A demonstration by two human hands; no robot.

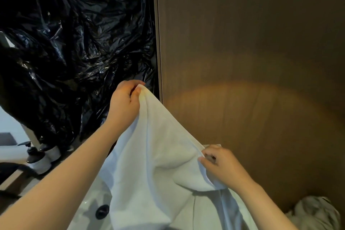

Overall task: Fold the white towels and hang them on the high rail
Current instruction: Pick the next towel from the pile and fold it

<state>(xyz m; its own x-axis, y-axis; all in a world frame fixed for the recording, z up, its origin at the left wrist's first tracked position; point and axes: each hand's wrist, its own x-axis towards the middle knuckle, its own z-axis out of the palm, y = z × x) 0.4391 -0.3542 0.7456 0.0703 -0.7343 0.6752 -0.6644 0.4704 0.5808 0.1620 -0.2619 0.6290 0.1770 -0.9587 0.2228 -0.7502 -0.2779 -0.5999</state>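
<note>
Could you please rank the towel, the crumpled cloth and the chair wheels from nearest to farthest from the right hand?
1. Towel: pinched in the right hand.
2. Crumpled cloth: lower right.
3. Chair wheels: far left.

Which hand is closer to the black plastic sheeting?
Left. The left hand is held up at the edge of the black plastic sheeting; the right hand is lower, across the towel, by the brown panel.

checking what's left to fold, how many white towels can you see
2. One towel is held by the left hand and right hand; a crumpled towel lies bottom right. More may be hidden behind.
</note>
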